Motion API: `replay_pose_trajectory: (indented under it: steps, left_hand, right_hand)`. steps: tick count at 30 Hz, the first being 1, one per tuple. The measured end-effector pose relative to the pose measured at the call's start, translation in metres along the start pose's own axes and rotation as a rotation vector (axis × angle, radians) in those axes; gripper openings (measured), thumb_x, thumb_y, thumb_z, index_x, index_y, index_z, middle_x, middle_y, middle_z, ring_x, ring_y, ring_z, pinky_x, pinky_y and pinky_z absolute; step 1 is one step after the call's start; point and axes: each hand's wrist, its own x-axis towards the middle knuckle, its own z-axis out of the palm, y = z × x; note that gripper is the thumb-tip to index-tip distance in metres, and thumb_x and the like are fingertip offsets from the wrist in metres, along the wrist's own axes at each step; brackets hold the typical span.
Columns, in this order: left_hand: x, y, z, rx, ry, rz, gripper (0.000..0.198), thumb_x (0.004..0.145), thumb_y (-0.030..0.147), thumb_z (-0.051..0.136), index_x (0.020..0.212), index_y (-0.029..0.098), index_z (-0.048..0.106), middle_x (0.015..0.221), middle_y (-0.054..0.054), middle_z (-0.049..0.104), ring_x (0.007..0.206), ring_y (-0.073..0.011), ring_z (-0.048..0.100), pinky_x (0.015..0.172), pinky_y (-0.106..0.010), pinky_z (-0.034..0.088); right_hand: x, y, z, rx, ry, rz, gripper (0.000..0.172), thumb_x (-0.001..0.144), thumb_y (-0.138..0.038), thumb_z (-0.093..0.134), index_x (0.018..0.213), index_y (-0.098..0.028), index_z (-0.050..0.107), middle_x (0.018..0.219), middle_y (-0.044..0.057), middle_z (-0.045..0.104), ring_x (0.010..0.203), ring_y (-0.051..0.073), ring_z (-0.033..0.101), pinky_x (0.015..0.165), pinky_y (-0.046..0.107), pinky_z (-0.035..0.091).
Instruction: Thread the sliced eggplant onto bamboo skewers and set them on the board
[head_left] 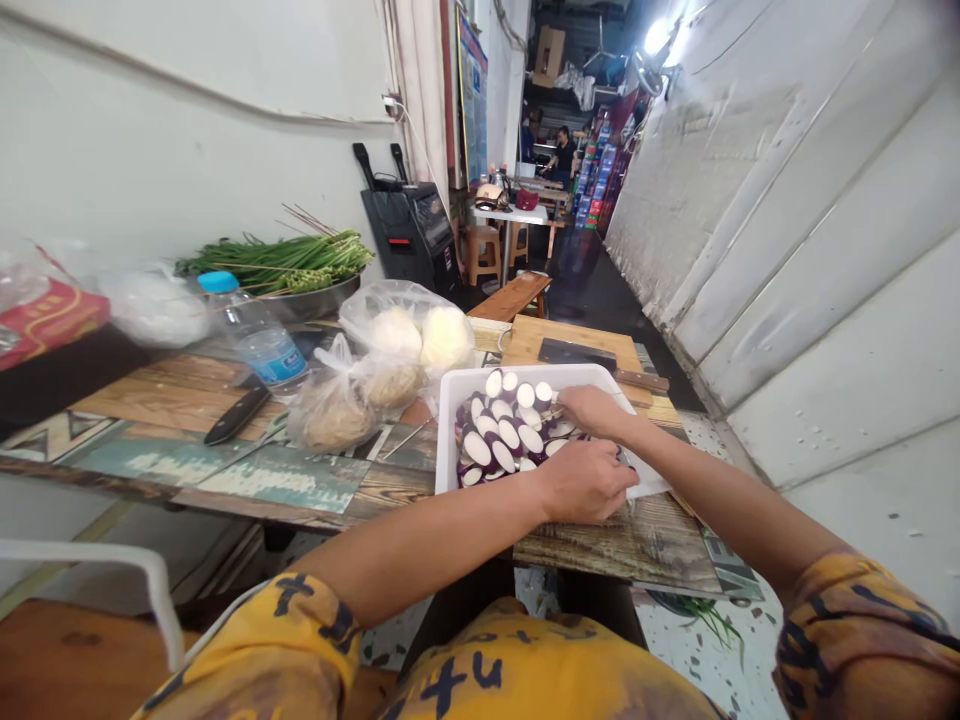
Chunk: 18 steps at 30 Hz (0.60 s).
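Note:
A white plastic tray (447, 440) holds several slanted eggplant slices (501, 432) with white flesh and purple skin, lying in rows. Over the tray's near right part, my left hand (589, 482) is closed with its fingers curled under; what it grips is hidden. My right hand (592, 412) reaches across the tray's right side, fingers bent together at the far row of slices. Whether those fingers hold a slice or a thin stick cannot be made out. Behind the tray, a cleaver (577, 354) rests on a wooden cutting board (525, 340).
Left of the tray are tied plastic bags (334, 415), a bag with pale round contents (401, 330), a water bottle (262, 335) and a black-handled knife (237, 412). A metal bowl of green stalks (300, 265) and a black speaker-like box (412, 235) stand behind. One person (562, 155) is far back.

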Motion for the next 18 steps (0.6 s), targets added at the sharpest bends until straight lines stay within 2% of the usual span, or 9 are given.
replay_pose_trajectory:
  steps: [2,5,9,11,15,18]
  left_hand:
    - [0.000,0.000,0.001,0.002,0.003,0.001,0.019,0.081,0.020,0.043,0.085,0.015,0.061,0.068,-0.007,0.058,0.076,-0.0185,0.049,0.067,-0.029,0.040]
    - [0.000,-0.001,0.002,0.009,0.017,0.010,0.019,0.082,0.021,0.044,0.086,0.015,0.061,0.070,-0.007,0.059,0.078,-0.0188,0.049,0.068,-0.029,0.040]
    - [-0.001,-0.002,0.003,0.001,0.033,0.019,0.020,0.082,0.021,0.044,0.088,0.015,0.061,0.072,-0.007,0.060,0.079,-0.0189,0.049,0.071,-0.030,0.041]
    - [-0.001,-0.002,0.004,0.003,0.038,0.015,0.020,0.082,0.021,0.044,0.089,0.015,0.061,0.072,-0.007,0.060,0.079,-0.0190,0.049,0.071,-0.030,0.041]
    - [0.000,-0.001,0.004,0.014,0.030,0.011,0.020,0.081,0.021,0.044,0.087,0.015,0.062,0.070,-0.007,0.060,0.077,-0.0187,0.050,0.069,-0.030,0.040]
    - [0.003,-0.001,0.005,0.017,0.019,0.010,0.022,0.081,0.023,0.043,0.086,0.016,0.063,0.068,-0.006,0.060,0.076,-0.0185,0.051,0.068,-0.030,0.040]
  right_hand:
    - [-0.001,0.000,-0.006,-0.001,0.005,0.001,0.025,0.089,-0.025,0.037,0.087,-0.012,0.058,0.084,0.013,0.064,0.077,0.021,0.058,0.067,0.027,0.034]
    - [-0.006,0.004,-0.023,0.019,0.037,0.001,0.027,0.092,-0.027,0.033,0.092,-0.014,0.056,0.088,0.011,0.064,0.078,0.018,0.058,0.067,0.025,0.035]
    - [-0.021,0.009,-0.040,0.144,0.065,0.017,0.029,0.094,-0.030,0.028,0.091,-0.016,0.054,0.082,0.006,0.064,0.073,0.015,0.057,0.064,0.022,0.035]
    - [-0.028,0.010,-0.037,0.200,0.017,0.023,0.029,0.093,-0.030,0.029,0.090,-0.017,0.054,0.078,0.005,0.063,0.068,0.015,0.056,0.061,0.022,0.035]
    - [-0.037,0.008,-0.012,0.171,-0.050,0.000,0.024,0.091,-0.028,0.034,0.095,-0.017,0.054,0.081,0.007,0.064,0.070,0.016,0.058,0.060,0.022,0.034]
    - [-0.036,0.006,0.003,0.094,-0.067,-0.003,0.022,0.088,-0.027,0.038,0.085,-0.018,0.057,0.074,0.006,0.063,0.066,0.017,0.057,0.058,0.024,0.033]
